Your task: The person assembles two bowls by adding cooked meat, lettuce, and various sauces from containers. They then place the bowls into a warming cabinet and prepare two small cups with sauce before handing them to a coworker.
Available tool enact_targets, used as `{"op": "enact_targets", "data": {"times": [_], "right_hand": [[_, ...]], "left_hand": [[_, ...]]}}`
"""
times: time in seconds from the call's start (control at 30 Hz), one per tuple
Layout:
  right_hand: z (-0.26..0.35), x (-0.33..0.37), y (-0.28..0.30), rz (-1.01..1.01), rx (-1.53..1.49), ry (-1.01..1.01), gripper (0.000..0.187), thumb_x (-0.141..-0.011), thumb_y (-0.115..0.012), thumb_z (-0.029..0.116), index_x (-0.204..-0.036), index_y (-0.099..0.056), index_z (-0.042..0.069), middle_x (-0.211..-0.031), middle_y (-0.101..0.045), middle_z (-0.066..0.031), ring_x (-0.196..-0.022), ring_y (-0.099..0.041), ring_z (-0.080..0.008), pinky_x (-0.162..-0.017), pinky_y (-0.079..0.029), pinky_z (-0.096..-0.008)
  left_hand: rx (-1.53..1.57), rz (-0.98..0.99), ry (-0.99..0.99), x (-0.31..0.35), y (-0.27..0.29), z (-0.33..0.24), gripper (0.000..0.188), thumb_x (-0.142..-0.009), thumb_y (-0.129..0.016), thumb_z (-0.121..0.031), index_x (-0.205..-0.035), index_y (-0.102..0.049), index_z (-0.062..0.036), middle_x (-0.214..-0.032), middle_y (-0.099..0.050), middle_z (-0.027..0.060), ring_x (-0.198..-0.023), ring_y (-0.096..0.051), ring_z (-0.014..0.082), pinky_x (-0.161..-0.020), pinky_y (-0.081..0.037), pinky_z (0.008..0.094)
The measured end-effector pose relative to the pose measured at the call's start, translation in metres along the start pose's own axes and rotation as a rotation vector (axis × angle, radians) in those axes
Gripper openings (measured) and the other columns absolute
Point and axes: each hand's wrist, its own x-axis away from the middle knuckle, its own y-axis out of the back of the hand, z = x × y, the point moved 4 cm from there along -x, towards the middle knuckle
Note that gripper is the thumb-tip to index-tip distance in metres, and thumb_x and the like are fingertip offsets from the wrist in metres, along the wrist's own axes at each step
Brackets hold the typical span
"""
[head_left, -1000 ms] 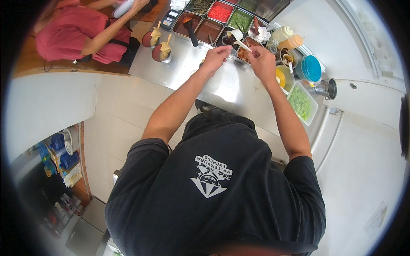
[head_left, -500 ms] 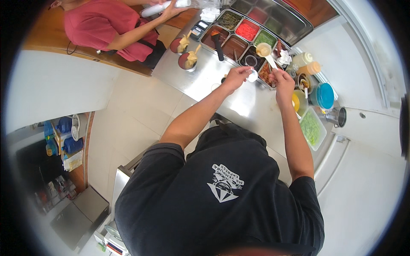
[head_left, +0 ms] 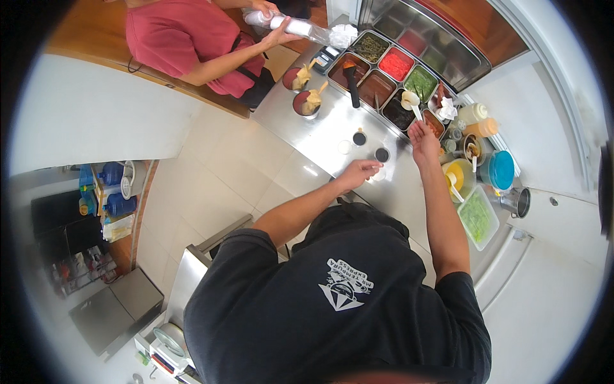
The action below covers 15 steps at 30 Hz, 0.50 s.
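My right hand grips the white handle of a ladle. The ladle's pale bowl is over a steel pan of dark sauce. Low over the counter, my left hand has its fingertips pinched together; whatever they hold is too small to make out. Just beyond those fingers a small cup of dark sauce stands on the steel counter. A second small cup of dark sauce is to its left, beside a small clear round piece.
Steel pans of toppings line the far side, with a black-handled utensil across them. Two cups of fried food stand at the left. Squeeze bottles, a blue-lidded tub and a box of greens fill the right. A person in red holds a wrapped sleeve of cups.
My left hand has come back toward me, and the small cup it held is no longer raised. The ladle stays over the pans in my right hand. The whole view has shifted.
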Motion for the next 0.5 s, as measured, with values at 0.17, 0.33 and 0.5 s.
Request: {"op": "enact_targets", "data": {"times": [0.17,0.33,0.5], "right_hand": [[-0.002,0.001,0.012,0.001,-0.032,-0.044,0.021,-0.095,-0.061,0.015,-0.109,-0.062,0.0,-0.098,-0.065,-0.0089,-0.091,-0.065,-0.0188,-0.084,-0.055,-0.0298],[0.001,0.005,0.014,0.014,-0.048,-0.042,0.018,-0.095,-0.062,0.014,-0.106,-0.062,0.001,-0.096,-0.066,-0.0074,-0.089,-0.066,-0.0164,-0.081,-0.056,-0.0282],[0.006,0.011,0.014,0.039,-0.054,-0.029,0.018,-0.095,-0.063,0.016,-0.106,-0.061,0.001,-0.097,-0.066,-0.0071,-0.093,-0.065,-0.0164,-0.084,-0.056,-0.0286]], "left_hand": [[0.027,-0.014,0.017,0.002,-0.002,0.031,0.026,-0.096,-0.063,-0.02,-0.118,-0.069,-0.0093,-0.084,-0.062,-0.0032,-0.073,-0.051,0.0066,-0.067,-0.046,0.0238],[-0.053,-0.028,0.015,-0.001,0.004,0.033,0.026,-0.097,-0.061,-0.021,-0.119,-0.069,-0.0099,-0.077,-0.058,-0.003,-0.066,-0.05,0.0072,-0.061,-0.046,0.0239],[-0.061,-0.035,0.066,-0.007,0.008,0.039,0.026,-0.098,-0.06,-0.022,-0.119,-0.068,-0.0092,-0.079,-0.06,-0.0015,-0.065,-0.052,0.0077,-0.06,-0.047,0.0255]]}}
